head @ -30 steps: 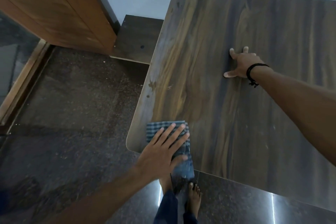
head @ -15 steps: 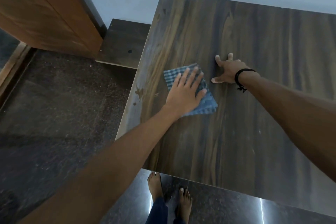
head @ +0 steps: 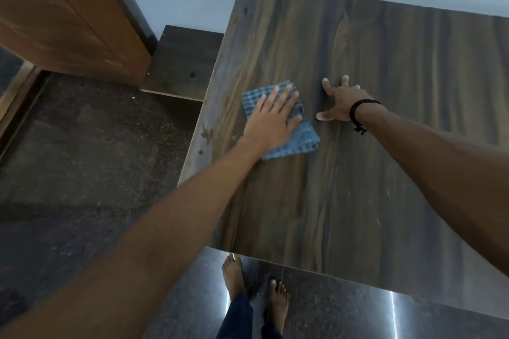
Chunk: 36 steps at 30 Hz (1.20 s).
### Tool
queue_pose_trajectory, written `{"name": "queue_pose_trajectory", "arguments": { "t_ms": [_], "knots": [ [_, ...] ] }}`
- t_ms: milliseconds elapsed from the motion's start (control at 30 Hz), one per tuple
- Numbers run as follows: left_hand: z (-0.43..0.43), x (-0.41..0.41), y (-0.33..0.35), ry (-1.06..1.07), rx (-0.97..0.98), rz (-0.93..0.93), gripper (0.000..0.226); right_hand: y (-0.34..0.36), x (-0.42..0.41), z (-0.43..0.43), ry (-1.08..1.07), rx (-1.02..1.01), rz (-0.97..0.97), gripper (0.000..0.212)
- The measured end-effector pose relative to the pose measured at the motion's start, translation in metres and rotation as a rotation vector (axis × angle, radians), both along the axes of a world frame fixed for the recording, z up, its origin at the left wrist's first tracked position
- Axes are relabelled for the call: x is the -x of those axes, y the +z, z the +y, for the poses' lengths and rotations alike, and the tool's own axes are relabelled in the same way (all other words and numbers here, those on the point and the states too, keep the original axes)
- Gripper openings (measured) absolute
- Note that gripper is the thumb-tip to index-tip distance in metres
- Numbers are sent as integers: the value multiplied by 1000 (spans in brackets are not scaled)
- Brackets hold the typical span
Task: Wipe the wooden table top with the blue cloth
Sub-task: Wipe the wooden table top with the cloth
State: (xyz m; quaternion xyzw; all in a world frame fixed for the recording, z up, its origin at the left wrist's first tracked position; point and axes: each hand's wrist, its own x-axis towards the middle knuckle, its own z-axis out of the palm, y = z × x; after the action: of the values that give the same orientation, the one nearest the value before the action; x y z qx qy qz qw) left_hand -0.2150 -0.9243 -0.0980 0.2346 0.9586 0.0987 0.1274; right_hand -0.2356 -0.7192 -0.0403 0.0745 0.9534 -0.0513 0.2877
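Observation:
The wooden table top [head: 385, 146] is dark brown with streaked grain and fills the right of the view. A folded blue checked cloth [head: 298, 140] lies on its left part, near the left edge. My left hand [head: 272, 115] presses flat on the cloth with fingers straight and spread. My right hand [head: 340, 103], with a black band at the wrist, rests spread on the bare wood just right of the cloth, thumb out to the left. Worn pale patches mark the table's left edge [head: 205, 135].
A low dark wooden block [head: 181, 60] stands left of the table against the pale wall. A brown wooden door or cabinet [head: 63, 16] is at upper left. Dark polished stone floor [head: 82, 159] surrounds the table; my bare feet [head: 253, 292] stand at the near edge.
My left hand has slid the cloth from the table's near left corner up toward the middle left, next to my right hand. The right hand has stayed planted.

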Motion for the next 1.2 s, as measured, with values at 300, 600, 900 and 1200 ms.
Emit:
{"name": "queue_pose_trajectory", "arguments": {
  "t_ms": [300,600,900,1200],
  "knots": [
    [-54,-187,-8,-218,3,94,64,3,-2,-2,29,-7,33,103],
    [-78,-176,-14,-213,28,105,60,1,0,-1,-4,4,20,106],
    [-37,-202,-9,-197,14,87,62,2,-3,-2,-4,4,20,106],
    [-47,-124,-9,-179,-21,60,64,-8,1,6,1,5,30,104]
  ]
}}
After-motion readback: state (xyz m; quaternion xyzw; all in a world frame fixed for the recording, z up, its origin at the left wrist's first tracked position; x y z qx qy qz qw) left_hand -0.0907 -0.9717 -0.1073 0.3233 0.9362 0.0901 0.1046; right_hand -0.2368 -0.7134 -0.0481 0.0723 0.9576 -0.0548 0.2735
